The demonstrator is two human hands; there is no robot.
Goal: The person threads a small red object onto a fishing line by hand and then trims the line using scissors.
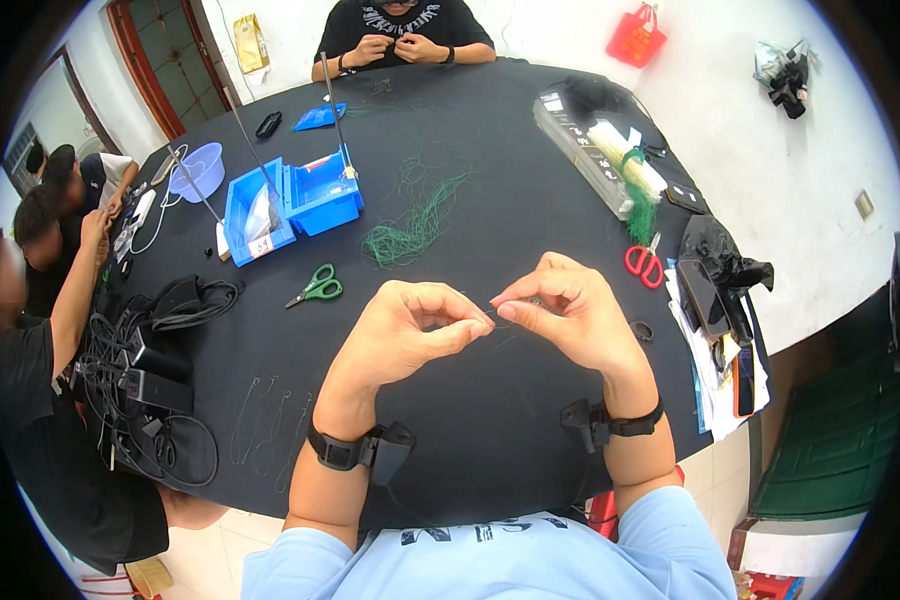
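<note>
My left hand (410,325) and my right hand (565,305) are raised over the black table, fingertips almost meeting. Each is closed in a pinch between thumb and forefinger. Faint strands of thin line (535,300) show by my right fingers; what sits between the left fingertips is too small to make out. Beyond my hands lies a loose tangle of green line (410,235). Green-handled scissors (320,287) rest left of my left hand. Several fine line pieces (270,430) lie in a row near my left forearm.
Two joined blue bins (295,200) with upright rods stand at back left, beside a purple basin (198,170). Black cables and boxes (150,370) crowd the left edge. Red-handled scissors (645,262), pale strand bundles (630,165) and papers (695,350) lie right. Other people sit across and left.
</note>
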